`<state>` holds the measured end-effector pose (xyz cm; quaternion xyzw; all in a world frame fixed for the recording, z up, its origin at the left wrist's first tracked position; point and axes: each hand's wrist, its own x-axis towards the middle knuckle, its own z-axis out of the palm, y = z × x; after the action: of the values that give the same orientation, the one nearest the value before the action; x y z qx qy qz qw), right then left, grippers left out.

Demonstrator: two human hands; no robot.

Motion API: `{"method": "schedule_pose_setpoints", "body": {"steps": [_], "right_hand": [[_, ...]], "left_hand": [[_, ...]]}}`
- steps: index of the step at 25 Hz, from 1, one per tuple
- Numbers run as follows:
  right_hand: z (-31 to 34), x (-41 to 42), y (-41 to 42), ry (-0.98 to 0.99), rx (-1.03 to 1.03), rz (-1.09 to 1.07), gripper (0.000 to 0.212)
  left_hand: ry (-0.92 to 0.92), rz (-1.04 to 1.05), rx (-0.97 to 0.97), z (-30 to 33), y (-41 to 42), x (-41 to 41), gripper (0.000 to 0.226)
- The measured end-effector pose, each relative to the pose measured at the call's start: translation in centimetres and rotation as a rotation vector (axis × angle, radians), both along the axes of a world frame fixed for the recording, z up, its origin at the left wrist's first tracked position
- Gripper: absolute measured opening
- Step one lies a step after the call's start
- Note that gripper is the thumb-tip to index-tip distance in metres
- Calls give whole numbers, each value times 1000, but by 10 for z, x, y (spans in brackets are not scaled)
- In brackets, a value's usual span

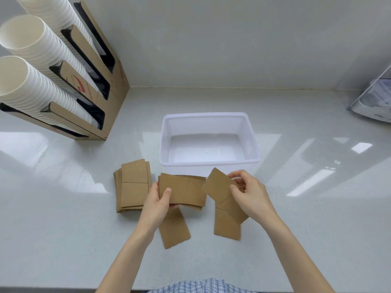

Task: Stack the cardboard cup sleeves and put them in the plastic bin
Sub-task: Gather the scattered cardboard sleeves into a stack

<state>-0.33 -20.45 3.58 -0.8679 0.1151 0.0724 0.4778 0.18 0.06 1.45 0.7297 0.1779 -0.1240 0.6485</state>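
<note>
My left hand (157, 205) grips a small stack of flat brown cardboard cup sleeves (186, 190) just above the counter, thumb on top. My right hand (250, 192) pinches one single sleeve (218, 186), tilted, right beside that stack. A neat pile of sleeves (132, 187) lies on the counter to the left. Loose sleeves lie flat below the hands: one (174, 229) under my left wrist, others (229, 220) under my right hand. The white plastic bin (208, 117) stands just behind the hands, nothing inside it.
A cardboard dispenser (105, 85) with three tilted stacks of white paper cups (27, 81) stands at the back left. A clear-lidded white container (374, 102) sits at the far right. The grey wall runs behind the bin; the counter's front edge is near my body.
</note>
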Motion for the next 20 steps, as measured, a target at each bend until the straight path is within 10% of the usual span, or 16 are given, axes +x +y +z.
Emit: {"method": "schedule_pose_setpoints", "body": {"steps": [20], "right_hand": [[-14,2,28,-114,-120,53,27]], "left_hand": [[-11,-112,7,4,-11,-7,26]]}}
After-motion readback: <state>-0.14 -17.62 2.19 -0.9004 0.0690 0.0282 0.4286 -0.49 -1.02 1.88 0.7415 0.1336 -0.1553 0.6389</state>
